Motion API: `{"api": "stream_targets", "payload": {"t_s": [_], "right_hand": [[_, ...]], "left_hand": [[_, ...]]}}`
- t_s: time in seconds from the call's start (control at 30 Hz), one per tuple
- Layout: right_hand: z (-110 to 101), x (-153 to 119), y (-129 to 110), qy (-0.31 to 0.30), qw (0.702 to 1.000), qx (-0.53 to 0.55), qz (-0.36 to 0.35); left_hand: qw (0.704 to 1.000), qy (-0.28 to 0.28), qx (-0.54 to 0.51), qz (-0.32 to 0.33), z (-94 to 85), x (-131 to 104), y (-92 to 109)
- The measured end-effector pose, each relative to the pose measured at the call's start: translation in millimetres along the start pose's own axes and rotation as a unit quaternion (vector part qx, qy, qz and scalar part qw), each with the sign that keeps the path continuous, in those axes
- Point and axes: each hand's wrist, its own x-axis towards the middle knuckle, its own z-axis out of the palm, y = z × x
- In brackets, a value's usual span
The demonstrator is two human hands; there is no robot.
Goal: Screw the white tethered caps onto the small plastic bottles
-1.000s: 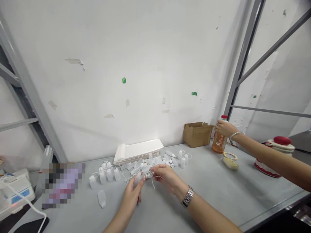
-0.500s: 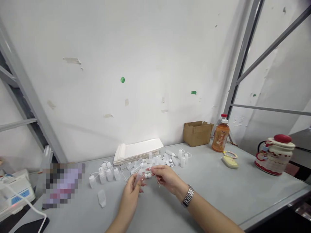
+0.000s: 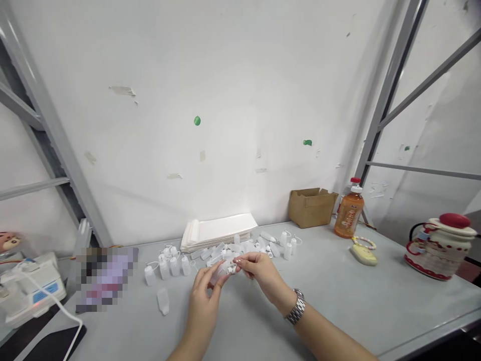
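My left hand (image 3: 206, 291) is closed round a small translucent squeeze bottle (image 3: 219, 272), tilted with its top toward the right. At that top, the fingertips of my right hand (image 3: 259, 273) pinch a small white cap (image 3: 232, 269), partly hidden by the fingers. Just beyond both hands lies a loose heap of small clear bottles and caps (image 3: 246, 247). Left of my left hand stand several capped bottles (image 3: 174, 265), upright in a cluster. One flat, clear plastic piece (image 3: 163, 301) lies nearer to me.
Behind the heap is a stack of white trays or sheets (image 3: 221, 228). To the right stand a cardboard box (image 3: 313, 207), an orange drink bottle (image 3: 348, 213), a yellow pouch (image 3: 364, 254) and a decorated jug (image 3: 439, 248). A power strip (image 3: 35, 291) sits at the left.
My left hand has turned the bottle from near upright to tilted toward my right hand. The right fingers have come closer to its top. The whole view has shifted slightly.
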Motion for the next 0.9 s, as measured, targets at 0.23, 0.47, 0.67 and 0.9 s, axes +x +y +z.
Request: {"api": "stream_targets", "payload": {"t_s": [0.23,0.47,0.67,0.9], "right_hand": [[5.4,-2.1,-1.1,0.014,0.997,-0.074,-0.034],[5.0,0.0,6.6,0.018,0.982,-0.159,-0.100],[6.9,-5.5,7.0,0.033,0.962,-0.222,-0.153],[7.5,-4.8,6.5,0.006,0.966,-0.216,-0.144]], "left_hand": [[1.000,-0.013,-0.012,0.018,2.4,0.0,-2.3],[0.999,-0.021,0.005,0.039,2.2,-1.0,0.0],[0.999,-0.037,0.015,0.034,2.6,-4.3,2.0],[0.998,-0.049,-0.024,0.014,2.6,-2.3,2.4]]}}
